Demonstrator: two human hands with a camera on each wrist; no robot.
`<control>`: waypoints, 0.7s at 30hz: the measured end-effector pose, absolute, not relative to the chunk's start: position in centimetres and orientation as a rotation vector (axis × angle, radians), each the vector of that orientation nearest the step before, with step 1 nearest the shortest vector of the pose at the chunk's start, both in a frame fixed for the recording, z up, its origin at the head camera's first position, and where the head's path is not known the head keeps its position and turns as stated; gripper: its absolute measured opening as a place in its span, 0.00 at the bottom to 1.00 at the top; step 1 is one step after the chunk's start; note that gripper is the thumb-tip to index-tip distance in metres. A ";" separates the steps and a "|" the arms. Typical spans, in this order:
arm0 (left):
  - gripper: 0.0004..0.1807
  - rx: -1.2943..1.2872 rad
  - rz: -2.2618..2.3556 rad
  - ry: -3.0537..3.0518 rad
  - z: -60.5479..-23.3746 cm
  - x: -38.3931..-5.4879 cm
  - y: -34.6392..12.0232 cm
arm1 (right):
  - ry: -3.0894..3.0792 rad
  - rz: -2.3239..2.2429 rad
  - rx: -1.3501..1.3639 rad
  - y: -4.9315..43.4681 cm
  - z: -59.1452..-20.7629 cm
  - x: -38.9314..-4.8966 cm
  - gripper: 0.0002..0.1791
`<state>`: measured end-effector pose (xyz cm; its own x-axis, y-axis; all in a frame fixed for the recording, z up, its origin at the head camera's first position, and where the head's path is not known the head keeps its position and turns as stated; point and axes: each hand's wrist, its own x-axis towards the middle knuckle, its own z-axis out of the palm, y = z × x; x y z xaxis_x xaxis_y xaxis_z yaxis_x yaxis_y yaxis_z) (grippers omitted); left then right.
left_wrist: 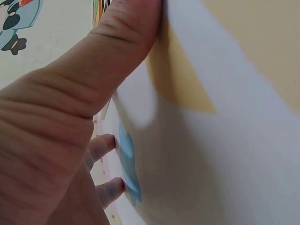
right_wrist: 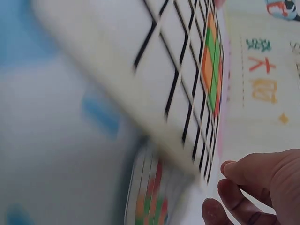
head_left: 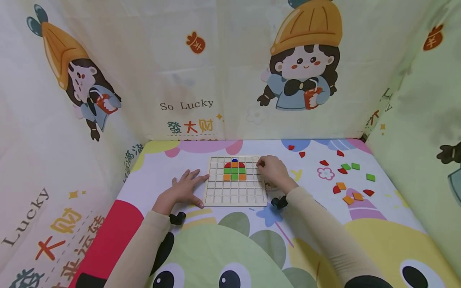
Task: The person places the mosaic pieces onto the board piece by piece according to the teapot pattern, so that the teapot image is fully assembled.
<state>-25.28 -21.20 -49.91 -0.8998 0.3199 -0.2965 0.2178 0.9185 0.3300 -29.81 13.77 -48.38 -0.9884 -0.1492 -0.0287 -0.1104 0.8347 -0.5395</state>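
Observation:
A pale grid board (head_left: 216,196) lies on the patterned cloth. In its upper middle cells sit red, green and orange pieces (head_left: 235,171), with a blue piece (head_left: 235,160) at the top. My left hand (head_left: 183,190) rests at the board's left side, fingers spread and thumb by the lower left corner. At the upper right edge is my right hand (head_left: 272,170), its fingers curled and thumb near the index finger. No piece shows between those fingertips (right_wrist: 228,169), though part of them is hidden. Beside the board's right edge lies a card with a coloured grid picture (right_wrist: 152,197).
Loose red pieces (head_left: 324,163), green pieces (head_left: 370,177) and orange pieces (head_left: 357,196) lie scattered on the right of the cloth. Printed fabric walls (head_left: 237,80) stand behind and at both sides.

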 end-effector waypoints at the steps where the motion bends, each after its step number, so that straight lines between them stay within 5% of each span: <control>1: 0.66 0.393 0.414 2.729 -49.8 -25.3 -21.2 | 2.945 -0.851 -0.193 14.3 -48.3 -29.8 0.08; 21: 0.66 0.390 0.396 2.726 -49.9 -25.4 -21.2 | 3.125 -0.446 -0.045 26.8 -48.5 -30.4 0.12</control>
